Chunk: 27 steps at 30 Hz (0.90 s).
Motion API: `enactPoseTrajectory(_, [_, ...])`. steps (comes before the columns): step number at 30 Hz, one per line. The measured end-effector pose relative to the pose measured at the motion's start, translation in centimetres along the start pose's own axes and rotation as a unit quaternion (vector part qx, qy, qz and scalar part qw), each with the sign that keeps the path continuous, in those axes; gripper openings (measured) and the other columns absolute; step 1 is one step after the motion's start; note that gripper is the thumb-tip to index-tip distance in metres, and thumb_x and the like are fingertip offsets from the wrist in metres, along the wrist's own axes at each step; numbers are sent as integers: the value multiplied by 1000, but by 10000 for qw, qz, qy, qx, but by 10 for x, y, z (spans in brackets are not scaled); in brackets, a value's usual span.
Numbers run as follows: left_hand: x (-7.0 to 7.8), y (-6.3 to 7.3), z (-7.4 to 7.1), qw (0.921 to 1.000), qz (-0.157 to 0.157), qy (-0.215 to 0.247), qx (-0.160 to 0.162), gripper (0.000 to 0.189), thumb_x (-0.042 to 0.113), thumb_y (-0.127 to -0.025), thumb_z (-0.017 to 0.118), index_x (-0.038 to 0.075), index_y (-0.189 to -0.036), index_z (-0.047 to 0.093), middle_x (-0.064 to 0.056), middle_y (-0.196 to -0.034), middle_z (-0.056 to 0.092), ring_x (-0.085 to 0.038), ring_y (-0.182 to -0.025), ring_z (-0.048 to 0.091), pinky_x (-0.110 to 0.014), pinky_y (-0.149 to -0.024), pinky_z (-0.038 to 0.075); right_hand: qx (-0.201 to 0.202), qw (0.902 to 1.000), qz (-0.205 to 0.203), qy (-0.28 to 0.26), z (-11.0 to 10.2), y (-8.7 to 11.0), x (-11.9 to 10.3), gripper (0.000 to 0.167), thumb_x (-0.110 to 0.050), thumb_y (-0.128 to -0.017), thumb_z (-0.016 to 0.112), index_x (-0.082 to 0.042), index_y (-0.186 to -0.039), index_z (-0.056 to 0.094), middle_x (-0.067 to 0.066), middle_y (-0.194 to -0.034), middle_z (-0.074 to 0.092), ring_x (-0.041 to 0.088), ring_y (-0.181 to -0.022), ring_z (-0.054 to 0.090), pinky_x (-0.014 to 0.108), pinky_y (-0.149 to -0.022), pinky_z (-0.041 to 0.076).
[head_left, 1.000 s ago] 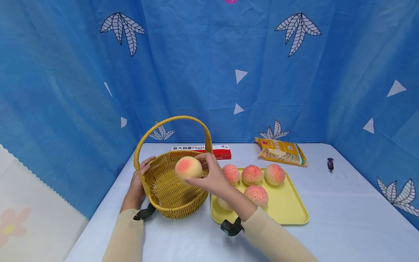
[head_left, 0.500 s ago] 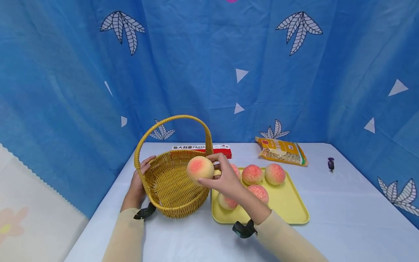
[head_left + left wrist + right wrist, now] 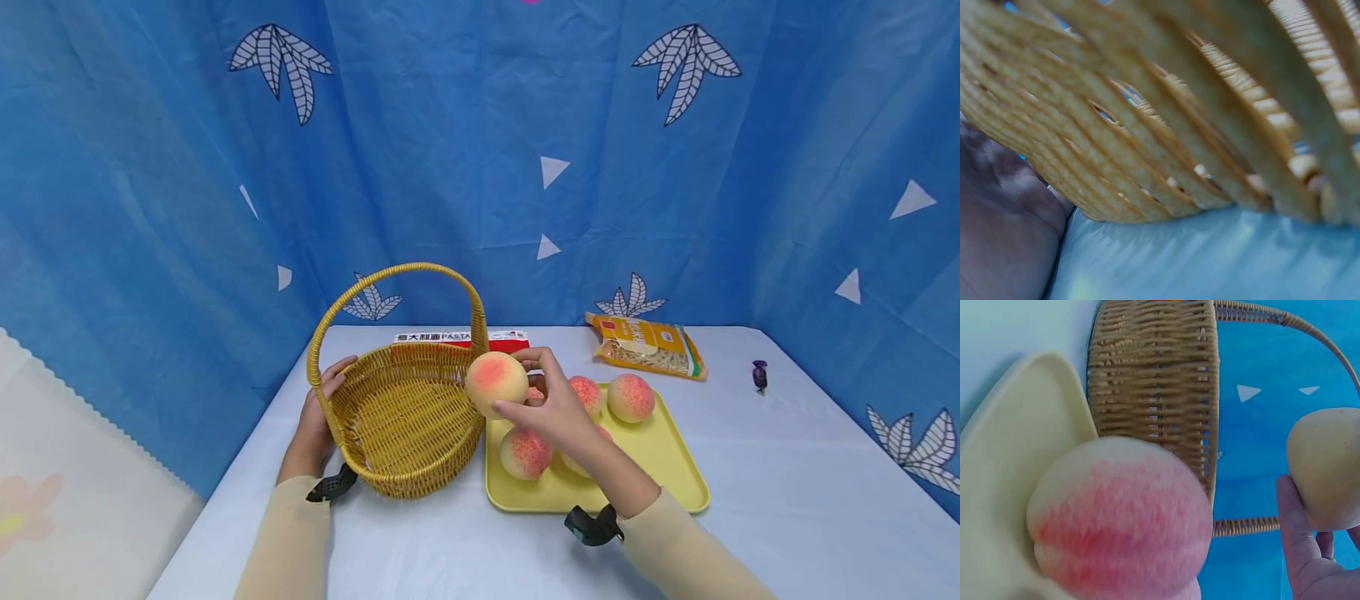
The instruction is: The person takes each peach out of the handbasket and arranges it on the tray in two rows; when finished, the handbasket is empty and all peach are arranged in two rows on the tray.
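Note:
In the head view, a tan wicker basket with a tall arched handle stands at the left. My left hand holds its left side, with the fingers along the outside of the rim. The palm also shows beside the woven wall in the left wrist view. My right hand grips a pale yellow peach with a red blush. That peach is in the air between the basket's right rim and a yellow tray. Several pink-speckled peaches lie on the tray, some partly hidden by the right hand.
Behind the basket lies a red and white pasta box. An orange bag of noodles is at the back, beyond the tray. Farther right sits a small dark purple wrapped piece. Blue curtains surround the white table.
My right hand has carried the peach rightward, from above the inside of the basket to the basket's right rim and the tray's left edge. The left hand and basket stay put.

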<state>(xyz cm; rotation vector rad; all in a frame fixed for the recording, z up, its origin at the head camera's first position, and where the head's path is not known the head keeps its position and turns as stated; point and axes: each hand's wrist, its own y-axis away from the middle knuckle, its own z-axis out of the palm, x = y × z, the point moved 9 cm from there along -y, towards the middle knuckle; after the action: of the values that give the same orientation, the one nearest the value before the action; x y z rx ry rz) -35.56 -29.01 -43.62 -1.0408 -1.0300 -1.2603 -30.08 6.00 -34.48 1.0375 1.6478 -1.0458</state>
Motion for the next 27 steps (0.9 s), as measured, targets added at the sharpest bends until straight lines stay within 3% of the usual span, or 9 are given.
enactPoseTrajectory(13, [0,0,1,10000,-22,27,-70,49,32,-107,43,15,-153,36,1,-135,55,-12,-116,60,-23,-97,51,357,9993,-130,74,-38,10,5,65,-21,-85,80,-20,-137,41,9,-137,46,24,-114,59,25,-84,55])
enactPoseTrajectory(27, [-3,-4,-4,9998,-44,202,-66,46,32,-106,45,18,-150,41,2,-132,58,-13,-114,62,-24,-95,53,720,9968,186,295,-76,26,20,69,-23,-88,77,-17,-142,35,6,-144,43,26,-126,49,22,-87,55])
